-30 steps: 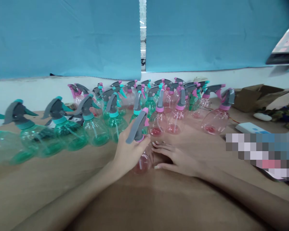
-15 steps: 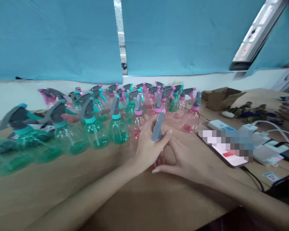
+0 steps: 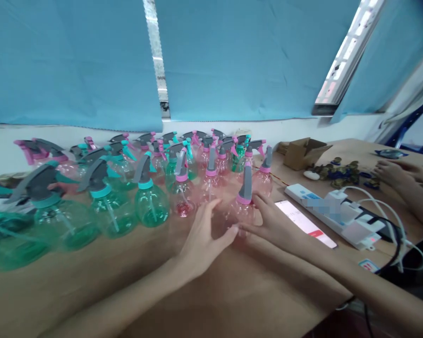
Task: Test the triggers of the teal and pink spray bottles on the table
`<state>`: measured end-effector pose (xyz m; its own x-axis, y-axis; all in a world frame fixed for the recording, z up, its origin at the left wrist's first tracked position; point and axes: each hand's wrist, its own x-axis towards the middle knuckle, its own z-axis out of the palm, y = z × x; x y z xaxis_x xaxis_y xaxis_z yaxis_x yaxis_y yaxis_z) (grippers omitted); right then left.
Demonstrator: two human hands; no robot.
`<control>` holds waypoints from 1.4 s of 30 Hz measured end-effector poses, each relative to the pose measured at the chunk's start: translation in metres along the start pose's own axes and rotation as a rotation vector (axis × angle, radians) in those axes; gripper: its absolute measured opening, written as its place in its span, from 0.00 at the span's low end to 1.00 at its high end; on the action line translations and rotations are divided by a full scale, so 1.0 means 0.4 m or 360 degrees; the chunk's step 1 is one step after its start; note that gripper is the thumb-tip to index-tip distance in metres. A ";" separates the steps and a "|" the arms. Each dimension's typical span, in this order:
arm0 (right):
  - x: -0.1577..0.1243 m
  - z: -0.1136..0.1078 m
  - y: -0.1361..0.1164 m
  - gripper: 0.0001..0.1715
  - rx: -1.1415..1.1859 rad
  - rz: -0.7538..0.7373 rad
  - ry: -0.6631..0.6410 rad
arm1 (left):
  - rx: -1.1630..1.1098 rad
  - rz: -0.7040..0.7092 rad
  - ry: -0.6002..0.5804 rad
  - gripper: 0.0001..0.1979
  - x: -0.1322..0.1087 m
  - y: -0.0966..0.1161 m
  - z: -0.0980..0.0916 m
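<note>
A clear pink spray bottle (image 3: pixel 240 212) with a grey trigger head and pink collar stands upright on the table in front of me. My right hand (image 3: pixel 277 223) grips it from the right, fingers by the neck and thumb low across its front. To the left of the bottle, my left hand (image 3: pixel 200 241) is open, thumb and fingers spread, its thumb tip close to the bottle and my right thumb. Just behind the hands stand a second pink spray bottle (image 3: pixel 211 185) and a pink one with red at its base (image 3: pixel 184 199).
Green spray bottles (image 3: pixel 151 206) line the left, with several more pink and green ones behind. On the right lie a phone (image 3: pixel 301 220), a power strip (image 3: pixel 352 225) with cables, a cardboard box (image 3: pixel 303 152) and small dark parts (image 3: pixel 348 173). Another person's hands (image 3: pixel 395 173) are at far right.
My left hand has let go of the pink bottle's top and moved down and left, opening. The bottle now stands farther right, still in my right hand. The view has turned slightly right.
</note>
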<state>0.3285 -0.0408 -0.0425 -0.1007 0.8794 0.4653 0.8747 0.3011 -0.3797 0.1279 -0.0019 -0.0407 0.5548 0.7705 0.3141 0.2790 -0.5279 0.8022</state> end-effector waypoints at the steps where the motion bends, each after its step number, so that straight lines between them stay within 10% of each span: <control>1: 0.013 0.001 0.015 0.28 0.0017 0.0007 0.0014 | 0.0062 -0.0021 -0.0013 0.22 -0.015 -0.019 -0.007; 24: 0.224 0.026 0.157 0.24 -0.0055 0.0179 -0.0009 | 0.0433 -0.0001 -0.0206 0.10 0.006 -0.087 0.013; 34: 0.122 -0.051 0.122 0.26 0.0024 0.0214 0.0085 | 0.0427 0.0072 -0.0191 0.11 0.024 -0.096 0.037; 38: 0.071 -0.092 0.177 0.16 0.0004 0.0455 0.0199 | 0.0402 0.0079 -0.0168 0.11 0.036 -0.095 0.050; 42: 0.069 -0.066 0.264 0.29 -0.0012 0.0563 0.0404 | 0.0390 0.0096 -0.0150 0.10 0.043 -0.079 0.070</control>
<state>0.4306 0.0055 -0.0488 0.3245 0.8092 0.4897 0.8380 -0.0058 -0.5456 0.1504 0.0181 -0.0750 0.6433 0.7045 0.2998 0.4181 -0.6513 0.6332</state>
